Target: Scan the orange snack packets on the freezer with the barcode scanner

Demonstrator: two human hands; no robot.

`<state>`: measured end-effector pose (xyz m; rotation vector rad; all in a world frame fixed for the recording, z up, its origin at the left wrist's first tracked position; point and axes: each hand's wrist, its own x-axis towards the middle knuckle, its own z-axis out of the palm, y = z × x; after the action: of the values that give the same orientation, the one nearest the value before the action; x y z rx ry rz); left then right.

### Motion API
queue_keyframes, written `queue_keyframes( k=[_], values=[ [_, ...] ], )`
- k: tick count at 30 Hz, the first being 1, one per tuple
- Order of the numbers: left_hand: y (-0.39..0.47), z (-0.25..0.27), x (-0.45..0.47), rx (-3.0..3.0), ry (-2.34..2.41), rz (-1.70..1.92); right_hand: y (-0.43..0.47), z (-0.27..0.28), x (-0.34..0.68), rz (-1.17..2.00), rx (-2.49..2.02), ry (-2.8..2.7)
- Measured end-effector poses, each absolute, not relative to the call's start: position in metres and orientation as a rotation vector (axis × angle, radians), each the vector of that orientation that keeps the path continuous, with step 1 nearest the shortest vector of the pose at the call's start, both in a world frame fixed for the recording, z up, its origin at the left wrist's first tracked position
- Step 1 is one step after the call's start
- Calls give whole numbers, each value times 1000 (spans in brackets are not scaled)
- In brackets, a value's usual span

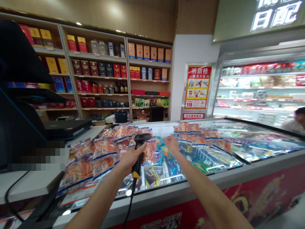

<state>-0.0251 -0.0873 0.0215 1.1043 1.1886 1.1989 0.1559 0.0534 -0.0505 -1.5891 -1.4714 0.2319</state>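
Left hand: (130, 159) wrapped around the grip of a black handheld scanner (137, 161), thumb along the upper handle.
Scanner: inside the left hand; its head stands above the fist and points toward the right hand's side, its yellow-banded foot below the fist.
Cable: (130, 203) black, runs down from the scanner's foot, past the freezer's front edge.
Right hand: (173, 145) released, fingers loosely extended toward the left; nothing seen in its grasp. Contact with anything below: cannot tell. It lies to the right of the scanner, apart from it.
Left packets: (103, 148) clear bags with orange-pink contents and blue edging, spread beyond and to the left of the left hand; some lie behind the scanner.
Right packets: (192, 138) similar bags, just right of and beyond the right hand.
Freezer: (202, 182) glass-topped, beneath both hands; coloured packages show through the glass between the two groups.
Counter: (28, 187) white, left of the left packets, a dark monitor (16, 95) above it.
Far right: part of another person (289, 123), beyond the freezer.
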Motion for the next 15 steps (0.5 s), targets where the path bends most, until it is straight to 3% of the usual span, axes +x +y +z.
queue_keyframes(
  k=[6, 10, 15],
  values=[
    [-71, 13, -16, 1116, 1140, 1171, 65, -37, 280, -176, -2081, -1155],
    [-69, 10, -14, 1145, 1112, 1176, 73, -47, 321, 57, -2260, -1053],
    [-74, 11, -14, 1149, 1123, 1193, 95, -65, 342, 123, -2182, -931]
  ],
)
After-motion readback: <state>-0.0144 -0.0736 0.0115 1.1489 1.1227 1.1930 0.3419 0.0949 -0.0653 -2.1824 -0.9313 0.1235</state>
